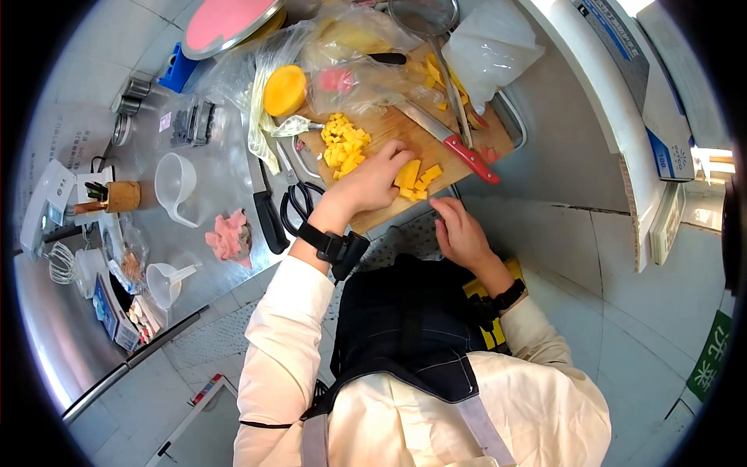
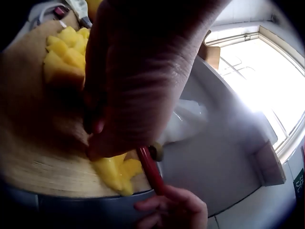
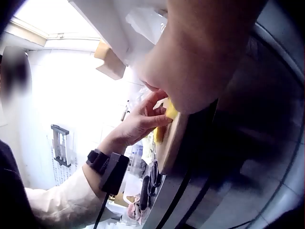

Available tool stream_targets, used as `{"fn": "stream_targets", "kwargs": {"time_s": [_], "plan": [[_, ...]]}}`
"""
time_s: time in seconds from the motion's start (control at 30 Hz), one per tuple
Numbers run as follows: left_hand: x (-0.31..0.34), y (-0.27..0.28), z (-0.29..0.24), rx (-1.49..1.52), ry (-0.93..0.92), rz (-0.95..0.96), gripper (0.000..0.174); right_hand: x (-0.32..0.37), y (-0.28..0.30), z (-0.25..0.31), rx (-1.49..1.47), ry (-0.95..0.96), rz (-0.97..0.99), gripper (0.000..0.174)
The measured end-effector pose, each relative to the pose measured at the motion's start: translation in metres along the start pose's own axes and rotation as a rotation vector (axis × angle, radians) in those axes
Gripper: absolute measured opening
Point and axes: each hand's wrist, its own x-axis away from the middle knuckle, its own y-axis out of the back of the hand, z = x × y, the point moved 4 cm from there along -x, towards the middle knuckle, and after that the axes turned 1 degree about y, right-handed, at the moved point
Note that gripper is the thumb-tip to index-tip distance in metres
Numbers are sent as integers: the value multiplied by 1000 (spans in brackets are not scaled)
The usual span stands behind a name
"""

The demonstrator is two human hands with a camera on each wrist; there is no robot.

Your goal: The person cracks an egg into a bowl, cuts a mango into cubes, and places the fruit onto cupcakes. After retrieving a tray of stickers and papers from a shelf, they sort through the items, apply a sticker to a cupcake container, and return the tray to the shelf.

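Small yellow fruit cubes point(image 1: 343, 144) lie heaped on the wooden cutting board point(image 1: 380, 128), with larger yellow pieces point(image 1: 425, 177) near its front edge. My left hand point(image 1: 375, 180) is over the board between them, fingers curled. In the right wrist view the left hand point(image 3: 136, 125) has thumb and fingertips around a yellow piece point(image 3: 171, 109); its contact is partly hidden. My right hand point(image 1: 463, 235), fingers loosely bent, is just off the board's front edge near the pieces, apparently holding nothing. A red-handled knife point(image 1: 470, 159) lies on the board's right side.
Behind the board are plastic bags point(image 1: 354, 39), a half yellow fruit point(image 1: 285, 90) and a strainer point(image 1: 424, 14). To the left are black-handled scissors point(image 1: 296, 204), a black-handled knife point(image 1: 269, 223), a pink cloth point(image 1: 229, 236) and a white measuring cup point(image 1: 176, 180). A white panel stands right.
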Motion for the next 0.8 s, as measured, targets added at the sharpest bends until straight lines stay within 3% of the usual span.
{"fn": "stream_targets", "kwargs": {"time_s": [0.13, 0.2, 0.27, 0.5, 0.67, 0.8], "plan": [[-3, -1, -1, 15, 85, 56, 55, 1, -9, -1, 47, 25, 9, 36], [-4, -2, -1, -1, 95, 64, 55, -1, -17, -5, -174, -120, -63, 41], [-5, -3, -2, -56, 21, -17, 56, -6, -27, -6, -224, -126, -147, 44], [-4, -3, 2, 11, 53, -1, 57, -16, -40, -7, -335, -237, -383, 50], [-3, -3, -1, 70, 117, 12, 54, -24, -32, -5, -283, -306, -323, 47], [-2, -5, 1, 21, 64, -56, 55, -32, -27, -3, -193, -323, -307, 44]]}}
